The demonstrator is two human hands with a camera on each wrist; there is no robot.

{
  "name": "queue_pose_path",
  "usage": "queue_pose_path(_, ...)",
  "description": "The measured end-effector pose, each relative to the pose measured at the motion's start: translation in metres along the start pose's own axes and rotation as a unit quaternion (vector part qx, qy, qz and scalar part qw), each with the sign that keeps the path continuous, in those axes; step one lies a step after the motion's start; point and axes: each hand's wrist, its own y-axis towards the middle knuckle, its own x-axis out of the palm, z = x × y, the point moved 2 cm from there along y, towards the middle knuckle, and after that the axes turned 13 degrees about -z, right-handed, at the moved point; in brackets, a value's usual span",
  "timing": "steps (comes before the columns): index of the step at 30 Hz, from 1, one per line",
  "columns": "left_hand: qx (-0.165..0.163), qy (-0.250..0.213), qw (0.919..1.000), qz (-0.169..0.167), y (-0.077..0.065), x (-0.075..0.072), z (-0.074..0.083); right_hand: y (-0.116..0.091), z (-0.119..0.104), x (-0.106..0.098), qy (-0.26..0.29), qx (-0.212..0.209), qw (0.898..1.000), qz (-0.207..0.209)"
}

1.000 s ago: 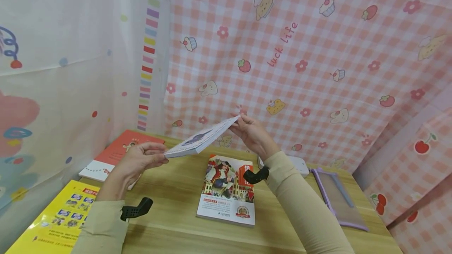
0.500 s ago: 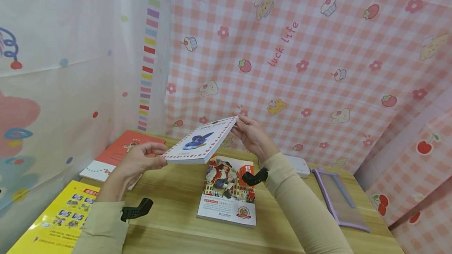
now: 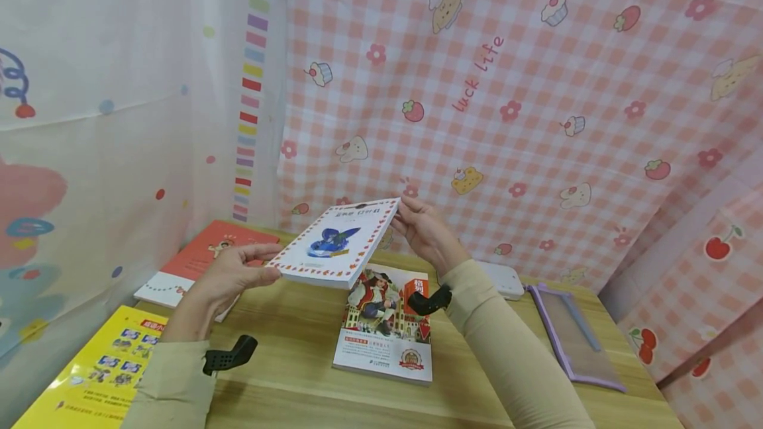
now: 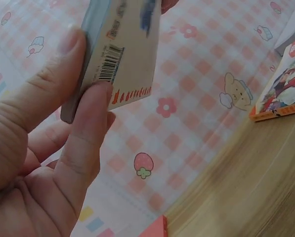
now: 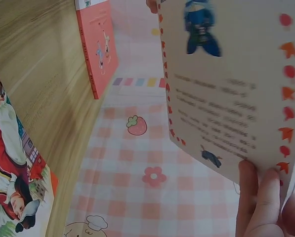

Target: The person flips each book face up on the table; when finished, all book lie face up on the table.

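Observation:
A white book (image 3: pixel 330 240) with a blue picture and a red leaf border is held tilted above the table. My left hand (image 3: pixel 235 277) pinches its near left corner, thumb on one face and fingers on the other; the left wrist view shows a barcode on the book's back (image 4: pixel 132 54) beside a fingertip. At the far right corner my right hand (image 3: pixel 430 230) grips it, and in the right wrist view two fingertips press the printed back cover (image 5: pixel 221 113). Below lies a book with a costumed figure (image 3: pixel 384 330), its upper left part overlapped by the held book.
On the wooden table (image 3: pixel 286 382), a red and white book (image 3: pixel 179 270) and a yellow book (image 3: pixel 89 376) lie at the left. A white device (image 3: pixel 503 281) and a purple-edged mesh pouch (image 3: pixel 578 343) are at the right. A checked curtain (image 3: pixel 507 85) hangs behind.
The held book has turned so that its front cover faces the head camera more and its near edge sits lower. Both hands keep their hold with little movement.

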Motion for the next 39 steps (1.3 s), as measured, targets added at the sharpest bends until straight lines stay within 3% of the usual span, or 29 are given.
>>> queue_pose_path(13,-0.007,0.018,0.9998,0.001,0.001,0.004,0.002,0.000,0.007,-0.001,-0.011,0.009,1.000,0.007)
queue_pose_path(25,-0.002,0.087,0.9959,-0.026,0.000,0.001,0.004,0.001,0.011,-0.005,-0.017,0.009,1.000,0.007)
queue_pose_path(34,-0.005,0.091,0.9951,-0.039,-0.002,0.001,0.004,0.003,0.020,-0.010,-0.022,0.011,1.000,0.011)
queue_pose_path(39,-0.010,0.100,0.9947,-0.024,-0.002,0.001,0.004,0.005,0.025,-0.011,-0.024,0.008,0.999,0.022)
